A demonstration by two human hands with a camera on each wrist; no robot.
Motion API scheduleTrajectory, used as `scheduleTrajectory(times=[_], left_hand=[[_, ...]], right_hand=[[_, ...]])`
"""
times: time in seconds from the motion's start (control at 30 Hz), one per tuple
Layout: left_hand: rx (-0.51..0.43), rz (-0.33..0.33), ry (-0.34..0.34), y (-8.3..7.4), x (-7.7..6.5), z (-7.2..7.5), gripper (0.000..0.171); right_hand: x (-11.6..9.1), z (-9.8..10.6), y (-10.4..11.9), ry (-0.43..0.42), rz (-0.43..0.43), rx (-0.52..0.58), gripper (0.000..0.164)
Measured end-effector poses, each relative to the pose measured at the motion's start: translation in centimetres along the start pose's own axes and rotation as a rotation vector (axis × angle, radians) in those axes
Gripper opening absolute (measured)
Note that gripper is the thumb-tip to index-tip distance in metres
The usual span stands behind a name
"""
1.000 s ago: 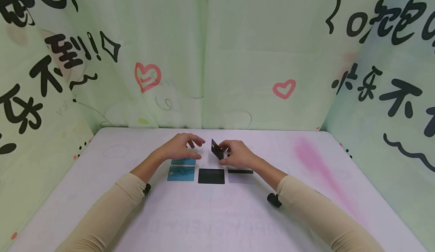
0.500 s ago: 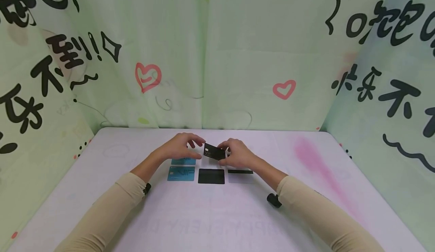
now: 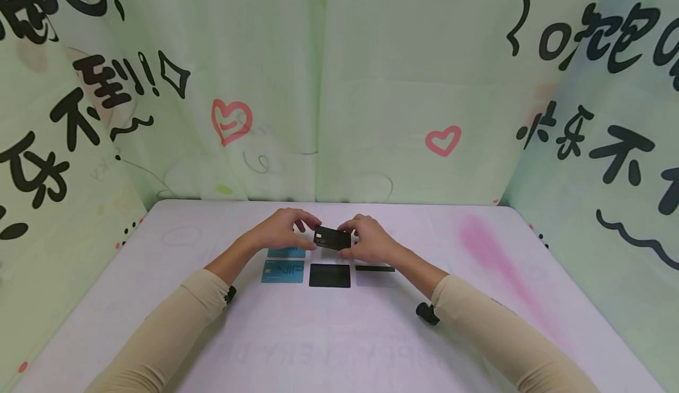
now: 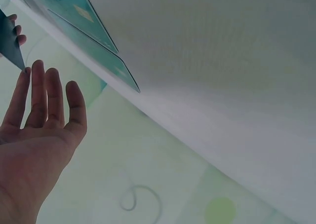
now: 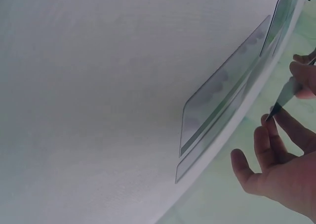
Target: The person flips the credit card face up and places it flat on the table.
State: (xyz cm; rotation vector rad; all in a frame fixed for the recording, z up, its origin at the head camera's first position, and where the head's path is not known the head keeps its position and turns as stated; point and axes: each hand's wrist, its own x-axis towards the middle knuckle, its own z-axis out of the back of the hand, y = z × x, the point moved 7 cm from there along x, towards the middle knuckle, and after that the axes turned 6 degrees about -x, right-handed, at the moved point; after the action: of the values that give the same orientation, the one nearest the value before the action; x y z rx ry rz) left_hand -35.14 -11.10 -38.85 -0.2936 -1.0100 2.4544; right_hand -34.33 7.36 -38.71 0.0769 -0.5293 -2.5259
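Note:
My right hand (image 3: 373,240) pinches the right end of a black VIP card (image 3: 332,238), raised and tilted above the table. My left hand (image 3: 283,229) is at the card's left end, its index fingertip touching the upper corner and its thumb close to the lower one. In the left wrist view, the left hand (image 4: 44,130) has fairly straight fingers, with the index at the card's corner (image 4: 11,41). The right wrist view has the right hand (image 5: 281,165) with its fingertips at the card's edge (image 5: 285,96). Below lies another black card (image 3: 329,276), face down.
Two blue VIP cards (image 3: 282,271) lie at the left, the farther one partly under the left hand. A pale card with a black stripe (image 3: 375,268) lies at the right. The white table (image 3: 329,340) meets a printed cloth backdrop (image 3: 371,86) behind.
The raised black card has swung from nearly edge-on to facing me, its left end reaching the left hand's fingers. Both hands have barely shifted; cards on the table have not moved.

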Motion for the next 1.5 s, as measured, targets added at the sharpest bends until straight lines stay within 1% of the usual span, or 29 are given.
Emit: scheduleTrajectory(times=[0.27, 0.57, 0.83, 1.03, 1.27, 1.5], left_hand=[[0.027, -0.007, -0.004, -0.18, -0.02, -0.06, 0.051], [0.061, -0.036, -0.003, -0.22, -0.18, -0.11, 0.05], [0.068, -0.024, -0.011, 0.11, -0.01, -0.39, 0.048], [0.084, -0.014, -0.003, 0.2, 0.02, -0.58, 0.048], [0.1, -0.03, 0.011, 0.12, 0.11, -0.64, 0.047], [0.135, -0.041, 0.04, 0.19, 0.63, -0.97, 0.047]], right_hand=[[-0.02, 0.0, 0.05, 0.001, 0.01, 0.007, 0.052], [-0.24, 0.17, -0.12, 0.017, 0.0, 0.025, 0.054], [-0.47, 0.16, -0.13, 0.016, 0.016, 0.023, 0.051], [-0.5, -0.03, -0.33, 0.019, 0.025, 0.012, 0.051], [-0.35, -0.26, -0.69, 0.03, 0.015, 0.008, 0.051], [-0.39, -0.23, -0.6, 0.04, 0.021, 0.014, 0.049]])
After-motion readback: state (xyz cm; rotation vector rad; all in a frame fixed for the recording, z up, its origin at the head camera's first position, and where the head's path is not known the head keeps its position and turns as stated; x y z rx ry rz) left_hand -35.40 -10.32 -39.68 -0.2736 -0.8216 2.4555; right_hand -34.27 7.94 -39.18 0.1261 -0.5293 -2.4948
